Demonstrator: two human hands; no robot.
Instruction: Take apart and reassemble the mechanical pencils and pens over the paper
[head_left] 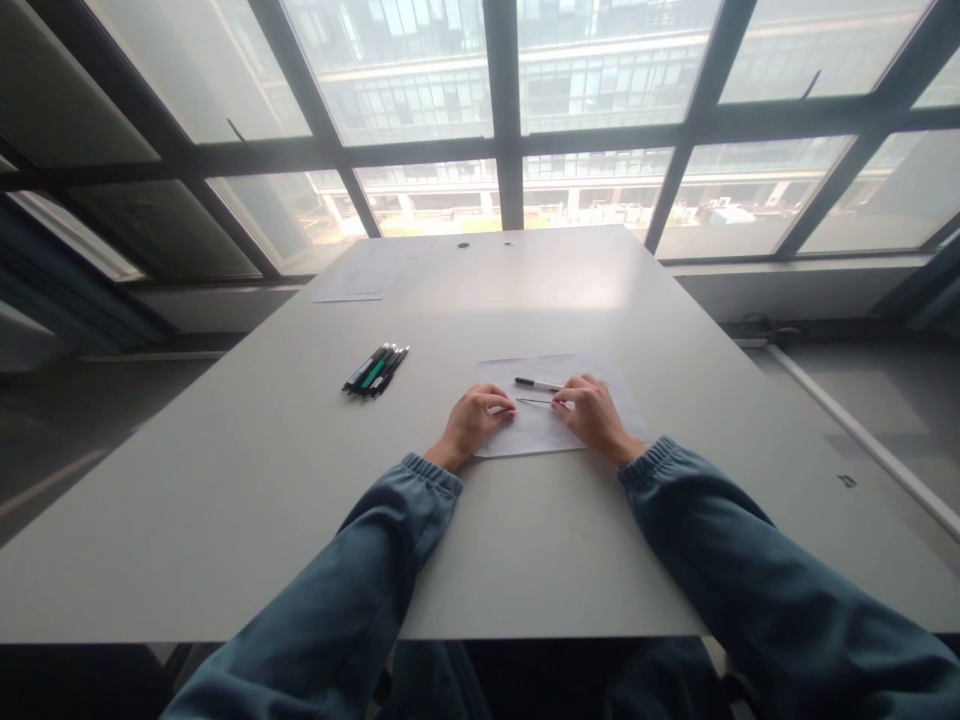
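A white sheet of paper [525,436] lies under both hands. My right hand [590,412] pinches one end of a thin dark pen refill [534,401], whose other end points left. Just beyond it, a black-and-white pen [534,384] rests on the paper, its right end hidden by my right hand. My left hand [474,420] is at the paper's left edge, thumb and fingers pressed together close to the refill's tip. Whatever it may hold is too small to make out.
Several black pens, one with a green part, lie in a bundle [376,371] to the left on the white table [300,500]. More paper [356,275] is at the far left corner. Windows [585,80] stand behind the table's far edge.
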